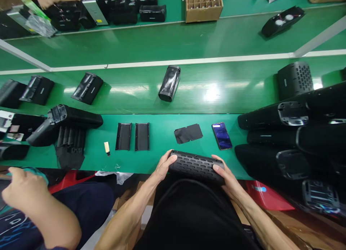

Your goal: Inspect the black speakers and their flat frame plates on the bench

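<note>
A long black casing with rows of slots point(196, 166) lies sideways close to my body, at the table's front edge. My left hand point(164, 165) grips its left end, thumb on top. Its right end is held by my right hand point(225, 172), with the thumb over the slotted face. Beyond the casing are thin black sheets point(188, 133) on the green table point(162, 134). A phone point(222, 136) rests to their right. Two black trays or covers point(123, 136) point(142, 136) lie side by side to the left, near a small yellowish piece point(107, 148).
Large black casings point(270, 134) are piled at the right. More black parts point(70, 116) sit at the left, beside a co-worker's arm point(40, 206). A black unit point(169, 83) stands on the green belt ahead. A divided carton point(204, 13) is on the far table.
</note>
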Tool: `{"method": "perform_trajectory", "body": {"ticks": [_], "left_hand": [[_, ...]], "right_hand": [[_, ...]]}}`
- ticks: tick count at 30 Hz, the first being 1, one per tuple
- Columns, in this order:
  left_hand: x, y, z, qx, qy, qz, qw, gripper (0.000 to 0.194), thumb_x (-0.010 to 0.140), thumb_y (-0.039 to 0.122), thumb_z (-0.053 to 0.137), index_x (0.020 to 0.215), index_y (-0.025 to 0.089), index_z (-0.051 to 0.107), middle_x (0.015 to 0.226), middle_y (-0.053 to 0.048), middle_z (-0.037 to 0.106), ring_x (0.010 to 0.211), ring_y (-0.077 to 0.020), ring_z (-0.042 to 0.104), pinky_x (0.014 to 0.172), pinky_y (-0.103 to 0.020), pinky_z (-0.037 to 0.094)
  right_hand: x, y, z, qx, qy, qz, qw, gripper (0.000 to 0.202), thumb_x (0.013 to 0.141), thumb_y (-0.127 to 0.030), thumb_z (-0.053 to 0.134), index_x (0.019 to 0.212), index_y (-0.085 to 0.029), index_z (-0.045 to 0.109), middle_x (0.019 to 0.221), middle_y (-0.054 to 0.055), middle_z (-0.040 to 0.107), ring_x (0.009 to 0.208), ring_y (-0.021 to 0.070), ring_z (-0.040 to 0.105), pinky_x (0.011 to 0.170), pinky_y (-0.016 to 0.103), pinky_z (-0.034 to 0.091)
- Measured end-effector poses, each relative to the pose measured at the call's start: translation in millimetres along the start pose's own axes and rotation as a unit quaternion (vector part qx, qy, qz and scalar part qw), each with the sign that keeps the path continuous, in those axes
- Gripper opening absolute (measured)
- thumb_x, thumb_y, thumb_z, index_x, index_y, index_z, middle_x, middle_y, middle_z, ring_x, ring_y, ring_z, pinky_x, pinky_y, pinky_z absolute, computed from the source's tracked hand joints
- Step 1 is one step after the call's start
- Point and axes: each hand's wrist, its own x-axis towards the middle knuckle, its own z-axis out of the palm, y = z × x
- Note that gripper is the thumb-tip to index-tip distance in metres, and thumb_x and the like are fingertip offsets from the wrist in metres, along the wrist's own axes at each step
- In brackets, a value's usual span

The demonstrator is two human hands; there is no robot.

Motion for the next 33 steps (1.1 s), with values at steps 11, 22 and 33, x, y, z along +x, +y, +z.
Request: {"method": "perform_trajectory", "body": {"ticks": [11, 22, 33], "left_hand": [[-16, 16, -12.0, -0.027, -0.126, 0.064, 0.990, 0.099, 0.080, 0.053, 0.081, 0.162, 0.023, 0.035, 0.152, -0.013, 0.055, 0.140, -0.0390, 0.051, 0.120, -0.052, 0.037], [-14, 13, -15.8, -0.010, -0.167, 0.062, 0.984, 0.116, 0.076, 0.048, 0.087, 0.167, 0.027, 0.019, 0.164, -0.014, 0.042, 0.150, -0.0390, 0.042, 0.124, -0.052, 0.033], [7, 8, -13.3, 0.067, -0.138, 0.056, 0.987, 0.128, 0.068, 0.059, 0.090, 0.167, 0.018, 0.020, 0.165, -0.019, 0.041, 0.152, -0.0404, 0.038, 0.125, -0.051, 0.032]], "right_hand": [[0, 6, -1, 0.051, -0.008, -0.029, 0.998, 0.073, 0.072, -0.049, 0.088, 0.136, -0.031, 0.057, 0.107, 0.005, 0.079, 0.098, 0.0318, 0.076, 0.087, 0.043, 0.057], [1, 7, 0, 0.084, 0.007, 0.016, 0.996, 0.066, 0.074, -0.050, 0.089, 0.129, -0.029, 0.060, 0.105, 0.003, 0.082, 0.108, 0.0324, 0.076, 0.098, 0.045, 0.058], [7, -10, -4, 0.040, 0.024, 0.133, 0.990, 0.043, 0.080, -0.058, 0.083, 0.106, -0.025, 0.072, 0.086, 0.006, 0.082, 0.068, 0.0253, 0.074, 0.058, 0.037, 0.060]]}}
